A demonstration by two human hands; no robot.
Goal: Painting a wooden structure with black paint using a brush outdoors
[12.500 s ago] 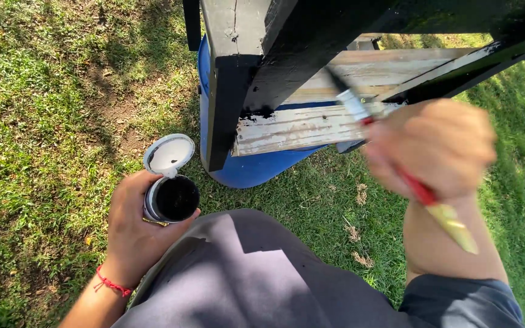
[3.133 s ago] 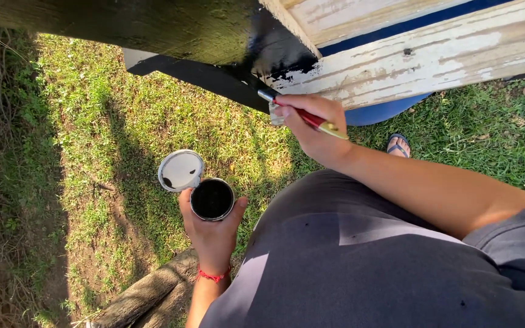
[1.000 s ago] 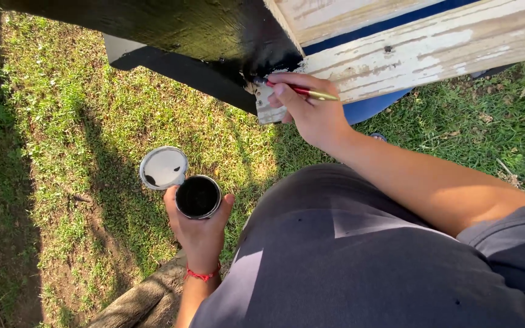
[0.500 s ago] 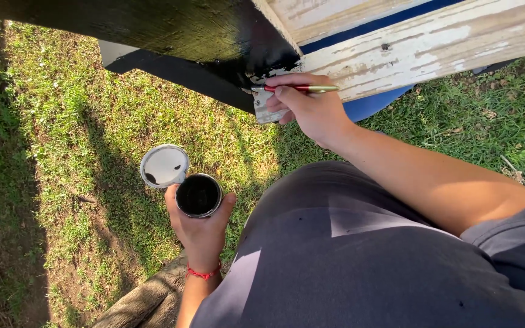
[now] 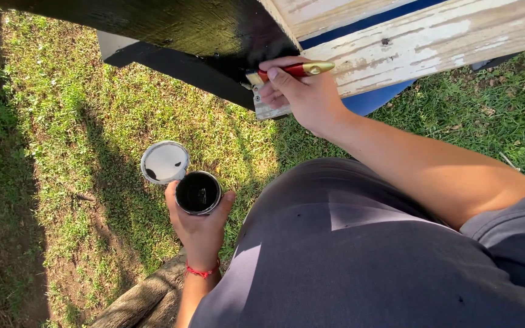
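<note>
My left hand (image 5: 200, 226) grips a small open tin of black paint (image 5: 197, 192), with its round lid (image 5: 164, 162) held beside it. A red cord bracelet circles that wrist. My right hand (image 5: 302, 92) holds a red-handled paintbrush (image 5: 293, 70) with a gold ferrule against the end of a weathered white wooden plank (image 5: 432, 42). The brush tip meets the wet black-painted part of the wooden structure (image 5: 183, 24). Bristles are mostly hidden by my fingers.
Sunlit grass (image 5: 80, 121) lies below, with bare dirt patches and deep shade at the left. A blue object (image 5: 372, 100) shows under the planks. A log (image 5: 144, 297) lies by my left forearm. My grey-clad legs (image 5: 360, 255) fill the lower right.
My right hand has turned the brush so its handle lies more level along the plank's end. The tin and lid have stayed in nearly the same place.
</note>
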